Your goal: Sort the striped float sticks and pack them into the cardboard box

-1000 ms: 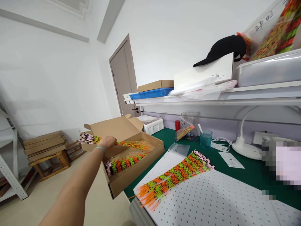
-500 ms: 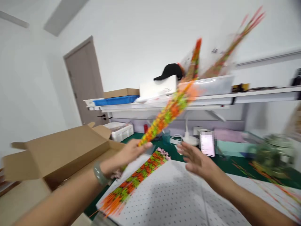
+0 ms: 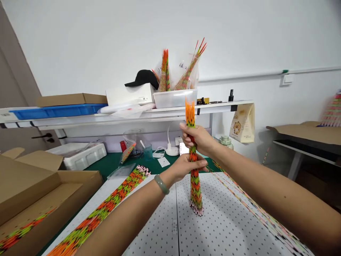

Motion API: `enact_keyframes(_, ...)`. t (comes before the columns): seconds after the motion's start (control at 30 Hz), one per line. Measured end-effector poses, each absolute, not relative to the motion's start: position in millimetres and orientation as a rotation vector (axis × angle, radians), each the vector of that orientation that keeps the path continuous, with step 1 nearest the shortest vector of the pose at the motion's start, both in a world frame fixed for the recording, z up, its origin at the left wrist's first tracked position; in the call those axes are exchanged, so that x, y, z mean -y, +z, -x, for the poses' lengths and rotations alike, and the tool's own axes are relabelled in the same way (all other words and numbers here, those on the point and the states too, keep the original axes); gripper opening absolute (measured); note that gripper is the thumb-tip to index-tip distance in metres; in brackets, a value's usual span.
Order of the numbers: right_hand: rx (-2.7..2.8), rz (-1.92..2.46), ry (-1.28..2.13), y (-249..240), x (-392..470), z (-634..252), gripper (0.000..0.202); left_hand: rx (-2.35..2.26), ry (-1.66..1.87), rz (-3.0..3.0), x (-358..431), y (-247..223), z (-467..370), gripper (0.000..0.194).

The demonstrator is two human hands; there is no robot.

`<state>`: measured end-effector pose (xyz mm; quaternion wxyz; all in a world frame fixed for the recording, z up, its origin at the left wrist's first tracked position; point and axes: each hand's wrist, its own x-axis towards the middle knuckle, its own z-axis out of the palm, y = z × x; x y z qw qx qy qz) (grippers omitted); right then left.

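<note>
Both hands, left (image 3: 186,167) and right (image 3: 198,138), clasp stick bundle (image 3: 194,177) upright; orange tips up.

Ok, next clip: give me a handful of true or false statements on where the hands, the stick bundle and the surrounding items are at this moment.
1. Both hands grip one bundle of sticks held upright. True: the right hand is above the left hand.
2. The bundle's pink ends rest on the perforated white board. True.
3. The orange tips point downward. False: they point up, above the right hand.
4. A black cap sits on the shelf. True, atop a white box.
5. The cardboard box at left holds no sticks. False: a row of sticks lies inside it.
6. The left wrist is bare. False: it wears a green bracelet.
</note>
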<state>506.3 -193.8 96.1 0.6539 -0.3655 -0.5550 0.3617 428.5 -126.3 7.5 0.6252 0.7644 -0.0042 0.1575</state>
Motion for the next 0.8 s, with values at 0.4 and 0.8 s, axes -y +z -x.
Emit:
enact_keyframes(0.4,1.36,0.713,0.859,104,248,-511,0.053,-0.089,0.491,-2.1,153,-31,-451,0.031)
enact_keyframes(0.8,1.071,1.132,1.425,-25,286,-575,0.058,0.647,0.542,-2.811,218,-79,-425,0.048)
